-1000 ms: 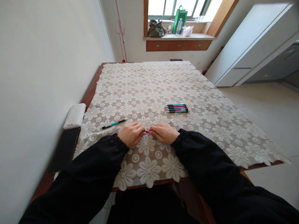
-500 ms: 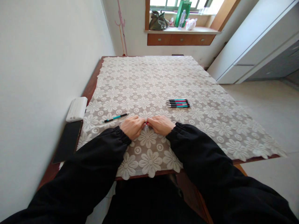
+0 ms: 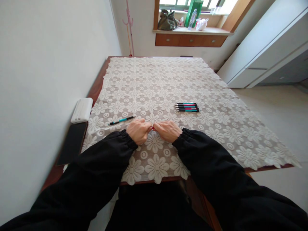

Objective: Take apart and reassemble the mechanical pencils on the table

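I view the counter [image 3: 98, 82] through the head camera. A lace cloth [image 3: 149, 77] with a flower pattern covers most of its top; bare dark wood shows along the left edge.

Hand positions: the left hand [image 3: 138, 131] and the right hand [image 3: 168, 131] meet above the near part of the cloth, backs upward, fingertips facing each other. Both sets of fingers are clamped on a small red object [image 3: 152, 128], located directly between the two hands. Only a short section of it is exposed; the remainder is hidden by the grip, and I cannot tell its full shape. Black sleeves [image 3: 103, 157] cover both arms to the wrists.

Adjacent items: one black and teal pen [image 3: 122, 120] lies on the cloth at a slant, its right end near the left hand. Beyond the right hand, well apart from it, a row of pens [image 3: 187, 107] in black, teal and red lies side by side, pale tips pointing left.

Left edge of the counter: a white case [image 3: 82, 110] sits near the wall, with a flat black item [image 3: 72, 143] just beside it on the near side.

Background: a window sill [image 3: 179, 30] carries a dark bag [image 3: 166, 21], a green bag [image 3: 193, 13], a clear bottle [image 3: 192, 20] and a white plastic bag [image 3: 201, 24], above a row of wooden drawers [image 3: 185, 40].
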Demonstrator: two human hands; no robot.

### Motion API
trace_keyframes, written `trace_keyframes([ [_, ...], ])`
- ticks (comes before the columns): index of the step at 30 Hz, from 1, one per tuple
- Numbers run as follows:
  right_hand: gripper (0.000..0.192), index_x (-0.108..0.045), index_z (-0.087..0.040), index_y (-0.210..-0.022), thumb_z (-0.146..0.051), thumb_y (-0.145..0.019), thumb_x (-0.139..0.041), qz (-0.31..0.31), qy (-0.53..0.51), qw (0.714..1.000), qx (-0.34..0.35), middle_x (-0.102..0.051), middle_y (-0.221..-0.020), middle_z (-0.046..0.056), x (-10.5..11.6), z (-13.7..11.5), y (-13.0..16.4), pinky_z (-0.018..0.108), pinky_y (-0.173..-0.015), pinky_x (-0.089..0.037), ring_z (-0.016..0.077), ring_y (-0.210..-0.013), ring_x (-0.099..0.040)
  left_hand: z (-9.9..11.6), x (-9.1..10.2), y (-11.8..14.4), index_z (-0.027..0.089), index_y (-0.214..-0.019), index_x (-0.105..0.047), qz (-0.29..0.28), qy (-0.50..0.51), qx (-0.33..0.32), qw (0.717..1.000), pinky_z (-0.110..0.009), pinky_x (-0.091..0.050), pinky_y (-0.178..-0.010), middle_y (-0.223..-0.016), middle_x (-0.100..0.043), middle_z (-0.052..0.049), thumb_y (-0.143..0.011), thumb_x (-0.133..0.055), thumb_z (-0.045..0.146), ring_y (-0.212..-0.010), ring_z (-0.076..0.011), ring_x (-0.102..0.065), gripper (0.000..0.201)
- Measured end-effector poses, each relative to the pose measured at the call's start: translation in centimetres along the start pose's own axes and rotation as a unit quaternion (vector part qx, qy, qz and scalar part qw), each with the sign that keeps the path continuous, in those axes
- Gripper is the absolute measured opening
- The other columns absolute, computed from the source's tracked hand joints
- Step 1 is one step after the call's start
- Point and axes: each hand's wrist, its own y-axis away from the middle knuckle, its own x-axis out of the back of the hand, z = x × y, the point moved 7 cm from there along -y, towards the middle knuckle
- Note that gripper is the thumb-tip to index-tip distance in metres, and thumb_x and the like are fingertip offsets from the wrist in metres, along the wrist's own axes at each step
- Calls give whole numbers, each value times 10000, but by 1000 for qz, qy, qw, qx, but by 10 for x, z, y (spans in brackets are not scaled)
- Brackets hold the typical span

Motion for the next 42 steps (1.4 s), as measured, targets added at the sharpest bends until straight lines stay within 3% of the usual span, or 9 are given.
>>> trace_keyframes([
  [5, 236, -620, -176, -957, -234, -1070, -420, 51, 27, 998, 20, -697, -863, 78, 10, -3, -1, 335, -690, -305, 199, -772, -580, -3, 1, 2, 218, -697, -628, 6, 22, 7, 1000, -364, -361, -630, -607, -530, -44, -1023, -347, 318, -627, -195, -512, 441],
  [11, 268, -625, -178, -971, -335, -1083, -439, 127, 2, 991, 47, -700, -878, 68, 17, 3, -1, 339, -789, -343, 203, -843, -590, -14, 1, 3, 214, -698, -670, 12, 64, 51, 997, -344, -367, -644, -623, -543, -43, -1009, -400, 348, -688, -193, -559, 433],
  [16, 213, -623, -185, -994, -344, -1061, -500, 114, -36, 993, 18, -717, -882, 46, 12, 7, 1, 307, -699, -340, 176, -764, -624, -16, -1, 2, 219, -756, -713, -7, 74, 62, 995, -333, -400, -665, -654, -580, -46, -1013, -416, 360, -725, -201, -582, 418],
  [21, 211, -626, -194, -1078, -346, -1057, -483, 107, -63, 992, -18, -741, -960, 46, 12, 14, 4, 297, -623, -313, 165, -742, -644, -17, 6, 1, 211, -1064, -700, 42, 123, 59, 990, -323, -482, -768, -825, -699, -31, -918, -619, 347, -809, -197, -628, 215],
  [26, 290, -644, -199, -1041, -377, -1072, -416, 117, -75, 990, -6, -727, -925, 48, 17, 11, 5, 293, -646, -327, 159, -735, -625, -16, 4, 1, 209, -915, -703, 51, 103, 16, 993, -329, -494, -761, -840, -725, -33, -917, -635, 281, -831, -206, -635, 99],
  [33, 269, -648, -184, -1009, -297, -1059, -408, 122, -90, 988, 4, -699, -885, 57, 18, 10, 4, 294, -689, -352, 165, -741, -606, -17, 8, 3, 207, -976, -687, 94, 105, 10, 990, -340, -507, -807, -885, -740, -24, -918, -672, 331, -875, -207, -637, 138],
  [38, 245, -647, -181, -995, -301, -1058, -443, 131, -81, 988, 14, -691, -887, 58, 16, 13, 4, 293, -738, -383, 176, -798, -612, -16, 5, 1, 211, -915, -704, 66, 90, 13, 994, -365, -501, -821, -887, -745, -41, -1005, -525, 378, -880, -219, -634, 260],
  [42, 190, -647, -189, -1073, -282, -1045, -483, 119, -83, 989, 3, -693, -928, 50, 13, 16, 4, 288, -714, -383, 172, -794, -617, -18, 5, 1, 210, -1027, -684, 68, 111, 22, 991, -363, -509, -843, -944, -744, -39, -943, -625, 399, -918, -219, -646, 215],
])
